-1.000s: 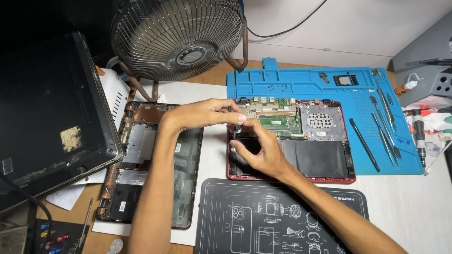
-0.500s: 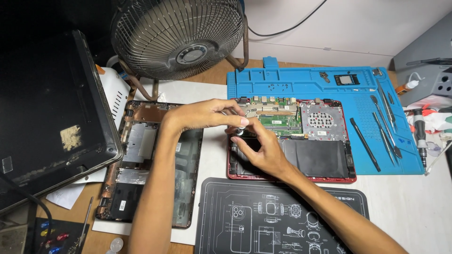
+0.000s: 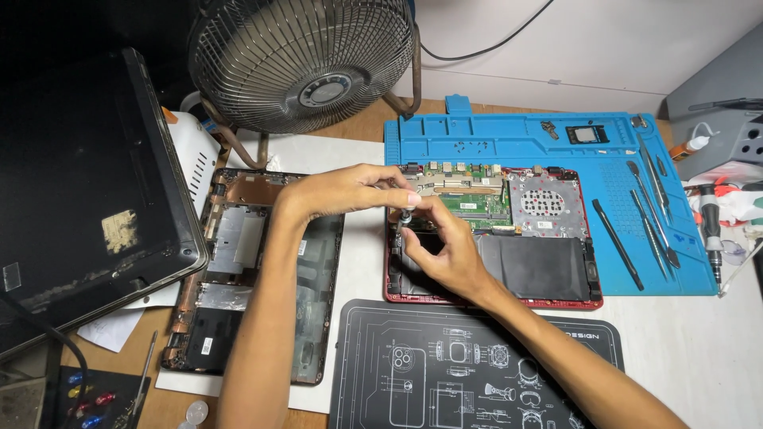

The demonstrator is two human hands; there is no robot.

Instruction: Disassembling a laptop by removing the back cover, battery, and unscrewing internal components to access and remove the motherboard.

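Head view: both hands meet over the opened red laptop (image 3: 493, 238), which lies on the blue mat (image 3: 548, 147) so loose screws stay put. The left hand (image 3: 350, 191) pinches the top of a small screwdriver (image 3: 404, 218), its grip clenched on it, holding it upright over the laptop's left edge. The right hand (image 3: 449, 254), at 5 o'clock from the tool, steadies the shaft with its fingertips. Spare tools (image 3: 648, 214) wait at 3 o'clock, the removed cover (image 3: 254, 270) at 9.

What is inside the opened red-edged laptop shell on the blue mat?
Inside the red-edged laptop shell: green circuit board, perforated fan cover, flat black battery. Both hands cover the left part.
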